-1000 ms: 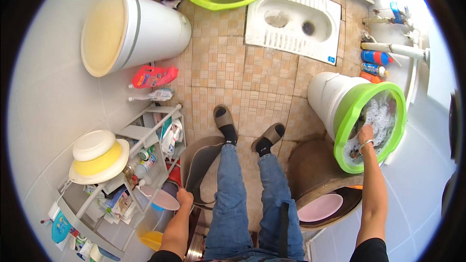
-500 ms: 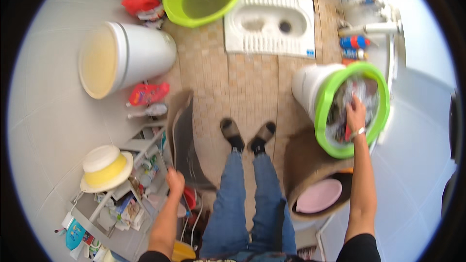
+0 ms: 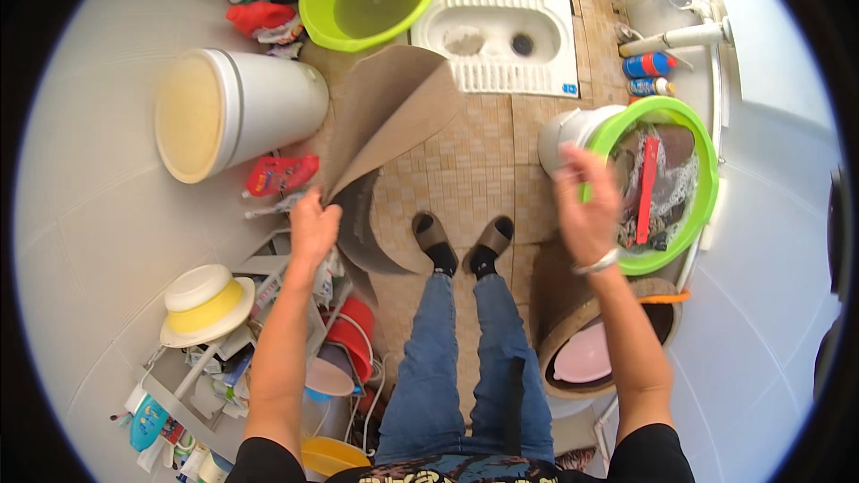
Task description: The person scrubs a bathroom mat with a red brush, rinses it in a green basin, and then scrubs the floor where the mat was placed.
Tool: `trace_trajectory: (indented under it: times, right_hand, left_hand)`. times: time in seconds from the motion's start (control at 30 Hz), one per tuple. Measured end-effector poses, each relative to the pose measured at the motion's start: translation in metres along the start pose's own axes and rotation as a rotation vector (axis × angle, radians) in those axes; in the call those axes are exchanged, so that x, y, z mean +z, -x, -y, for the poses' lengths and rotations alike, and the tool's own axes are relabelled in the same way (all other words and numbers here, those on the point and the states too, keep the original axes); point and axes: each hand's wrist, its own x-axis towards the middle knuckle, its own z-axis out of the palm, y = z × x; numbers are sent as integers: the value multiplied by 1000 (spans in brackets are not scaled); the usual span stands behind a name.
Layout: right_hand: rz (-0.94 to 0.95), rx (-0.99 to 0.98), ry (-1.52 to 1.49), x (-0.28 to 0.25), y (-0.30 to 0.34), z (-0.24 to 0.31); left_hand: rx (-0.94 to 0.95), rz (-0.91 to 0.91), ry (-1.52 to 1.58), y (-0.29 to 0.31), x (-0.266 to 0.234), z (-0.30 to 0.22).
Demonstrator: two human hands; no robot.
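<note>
My left hand is closed on the near edge of a brown floor mat. The mat is lifted and folded, its far part spread over the tiles towards the squat toilet; a darker part hangs by my hand. My right hand, slightly blurred, is in the air beside the green basin, fingers loosely apart and nothing visible in them. In that basin, a long red tool, like a brush or scraper handle, rests on dark wet cloth and suds.
A squat toilet lies ahead, with a green basin of murky water to its left. A lidded white bucket and a cluttered rack line the left wall. A brown container with a pink basin stands at right.
My left hand has moved forward, raising and swinging the mat out over the floor. My right hand has come out of the green basin to the left, leaving the red tool there.
</note>
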Motion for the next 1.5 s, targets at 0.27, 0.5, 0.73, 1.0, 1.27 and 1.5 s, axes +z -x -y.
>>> trace_trajectory:
  times: [0.27, 0.5, 0.73, 1.0, 1.27, 1.5]
  right_hand:
    - [494, 570, -714, 175, 42, 22]
    - [308, 639, -602, 180, 65, -22]
    - [191, 803, -779, 204, 80, -52]
    - [97, 831, -369, 221, 73, -60]
    - [-147, 802, 86, 167, 66, -181]
    - [-76, 844, 52, 179, 115, -228]
  left_hand:
    - [21, 180, 166, 15, 60, -111]
    - [-105, 583, 803, 8, 117, -69]
    - [-212, 784, 928, -23, 130, -44]
    - [-260, 359, 891, -54, 131, 40]
    - [-67, -48, 635, -129, 70, 93]
    - [-77, -42, 751, -126, 73, 83]
